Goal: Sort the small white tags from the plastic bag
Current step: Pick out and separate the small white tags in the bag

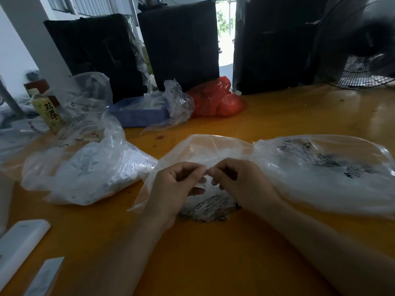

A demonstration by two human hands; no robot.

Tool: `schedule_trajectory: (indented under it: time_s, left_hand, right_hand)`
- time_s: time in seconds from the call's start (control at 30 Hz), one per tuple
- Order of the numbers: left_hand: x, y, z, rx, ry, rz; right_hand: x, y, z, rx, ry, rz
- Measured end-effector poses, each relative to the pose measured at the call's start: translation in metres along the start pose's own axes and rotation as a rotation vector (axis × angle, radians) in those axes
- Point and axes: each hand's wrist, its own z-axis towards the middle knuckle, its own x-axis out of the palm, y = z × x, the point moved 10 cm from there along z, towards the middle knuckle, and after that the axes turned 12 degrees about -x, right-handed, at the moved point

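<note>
A clear plastic bag (213, 150) lies on the orange table in front of me. My left hand (171, 189) and my right hand (239, 182) meet above it, fingertips pinched on its thin upper edge. Under my hands a small heap of printed white tags (209, 207) with dark strings shows through the film. To the left sits a second clear bag (89, 171) full of white tags. A third clear bag with black print (324, 167) lies to the right, touching the one I hold.
A blue tray (136, 116) with crumpled plastic, a red bag (218, 99) and a bottle (49, 112) stand behind. Black wrapped bundles (181, 41) line the far edge, a fan (363, 48) at right. White flat objects (19, 242) lie near left.
</note>
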Motion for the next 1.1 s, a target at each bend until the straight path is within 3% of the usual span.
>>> schedule_trajectory:
  time_s: [0.13,0.27,0.43,0.53,0.7,0.9,1.1]
  left_hand:
    - [0.003,0.01,0.003,-0.078,0.07,-0.093]
    - [0.0,0.008,0.004,-0.073,0.023,-0.158]
    - [-0.005,0.003,0.006,-0.097,0.057,-0.462]
    - [-0.011,0.006,0.007,-0.125,0.026,-0.452]
    - [-0.015,0.011,0.009,-0.17,-0.029,-0.411]
    - [-0.013,0.01,0.005,-0.13,-0.054,-0.3]
    - [-0.006,0.011,0.004,-0.108,-0.013,-0.215]
  right_hand:
    - [-0.007,-0.002,0.0,0.029,-0.083,0.044]
    - [-0.009,-0.007,-0.001,0.069,-0.116,0.116]
    - [-0.012,-0.007,0.006,0.013,-0.036,-0.265]
    - [-0.007,-0.004,0.012,-0.083,0.107,-0.528]
    - [0.002,-0.009,0.01,-0.041,0.232,-0.675]
    - [0.009,-0.028,0.003,0.096,0.347,-0.715]
    - [0.011,-0.027,0.004,0.067,0.329,-0.629]
